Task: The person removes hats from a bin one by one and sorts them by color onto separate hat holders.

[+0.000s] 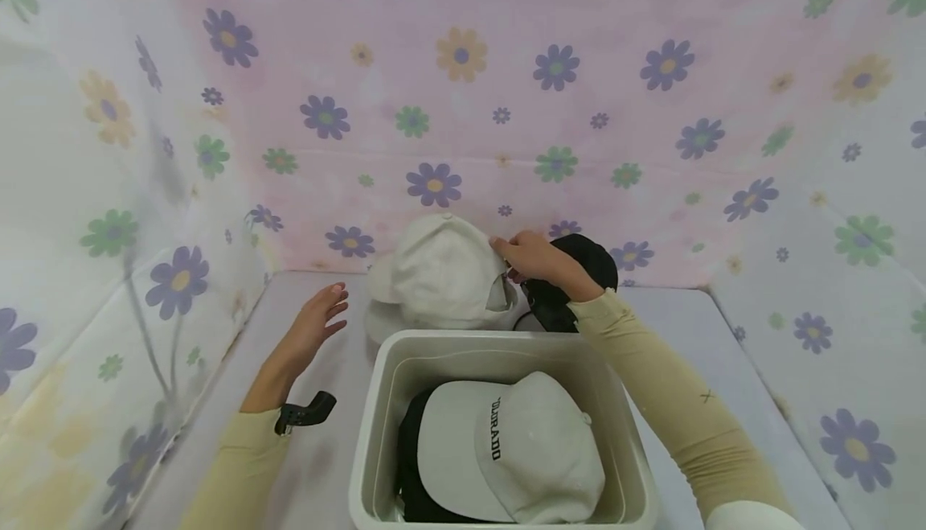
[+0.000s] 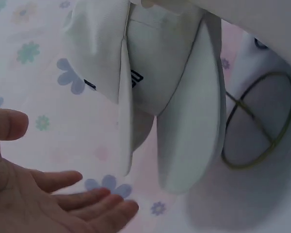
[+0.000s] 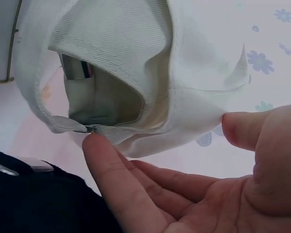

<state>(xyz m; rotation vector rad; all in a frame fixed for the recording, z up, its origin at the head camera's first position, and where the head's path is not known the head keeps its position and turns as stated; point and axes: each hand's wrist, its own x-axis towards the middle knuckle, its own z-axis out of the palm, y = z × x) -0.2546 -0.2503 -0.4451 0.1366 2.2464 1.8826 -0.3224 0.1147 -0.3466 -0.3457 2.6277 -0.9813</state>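
Observation:
My right hand (image 1: 538, 260) is at the back of a white cap (image 1: 448, 269) behind the bin. In the right wrist view, the thumb (image 3: 240, 130) presses the crown while the fingers lie along the strap edge, so the cap is gripped between them. A second white cap's brim (image 2: 189, 141) shows beneath the first one's brim in the left wrist view. Left of these caps, my left hand (image 1: 311, 329) is held in the air with fingers apart and nothing in it. Beside the right hand sits a black cap (image 1: 589, 260), partly covered by the wrist.
A light plastic bin (image 1: 499, 337) stands in front of the caps. Inside it, a white cap with dark lettering (image 1: 535, 441) lies over a black one (image 1: 411, 466). Flowered cloth walls (image 1: 463, 128) enclose the pale table (image 1: 673, 353) at the back and sides.

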